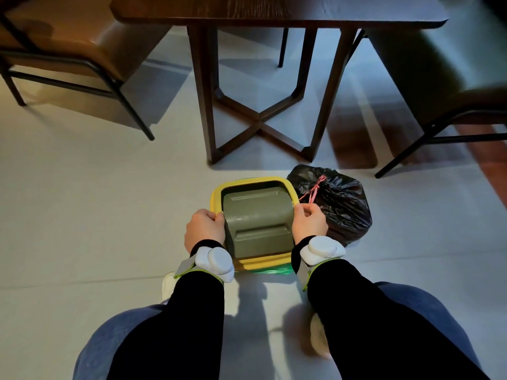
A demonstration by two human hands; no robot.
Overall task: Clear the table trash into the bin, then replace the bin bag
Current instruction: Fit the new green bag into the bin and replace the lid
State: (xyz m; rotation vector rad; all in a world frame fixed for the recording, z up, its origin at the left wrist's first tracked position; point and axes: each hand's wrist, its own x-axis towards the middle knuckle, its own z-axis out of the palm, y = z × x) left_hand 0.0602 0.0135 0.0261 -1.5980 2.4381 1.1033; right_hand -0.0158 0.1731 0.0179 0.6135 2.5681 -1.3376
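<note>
Fingers (218, 218) of both hands curl over the yellow rim (248, 182) of a grey bin (258, 220); a tied black bag (340, 204) sits at 2 o'clock, touching it.

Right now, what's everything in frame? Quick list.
bin: 1, grey-green with yellow rim, on floor in front of table
tied bag: 1, black with pink tie, on floor touching bin's right side
green plastic: 1 bit, at bin's near edge
table: 1, dark wood, behind bin
chairs: 2, brown with black frames, either side of table
left hand: grips bin's left rim
right hand: grips bin's right rim
</note>
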